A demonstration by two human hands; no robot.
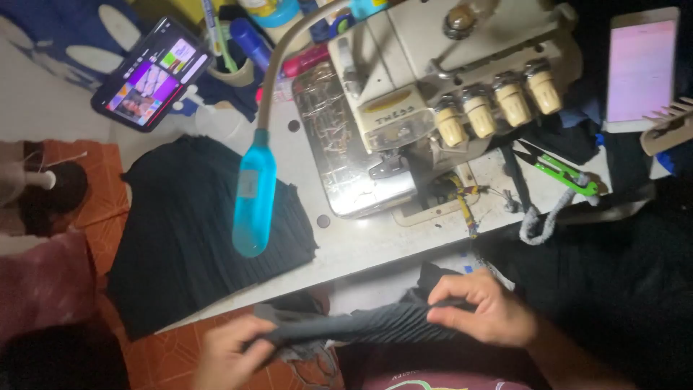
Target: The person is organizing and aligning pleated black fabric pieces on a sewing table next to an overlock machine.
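My left hand (pixel 227 352) and my right hand (pixel 482 307) each grip an end of a dark grey ribbed strip of fabric (pixel 361 326), stretched between them below the table's front edge. A second piece of black ribbed fabric (pixel 188 238) lies flat on the white table (pixel 375 242) and hangs over its front left edge. A cream overlock sewing machine (pixel 433 94) stands behind, with a metal cover plate (pixel 339 144) on its left side.
A blue lamp head (pixel 253 198) on a flexible neck hangs over the black fabric. A phone (pixel 151 76) with a lit screen leans at the back left. Green thread snips (pixel 563 170) and a white cord (pixel 541 220) lie right of the machine. A pink-lit tablet (pixel 641 65) sits far right. Orange floor tiles (pixel 101 188) show on the left.
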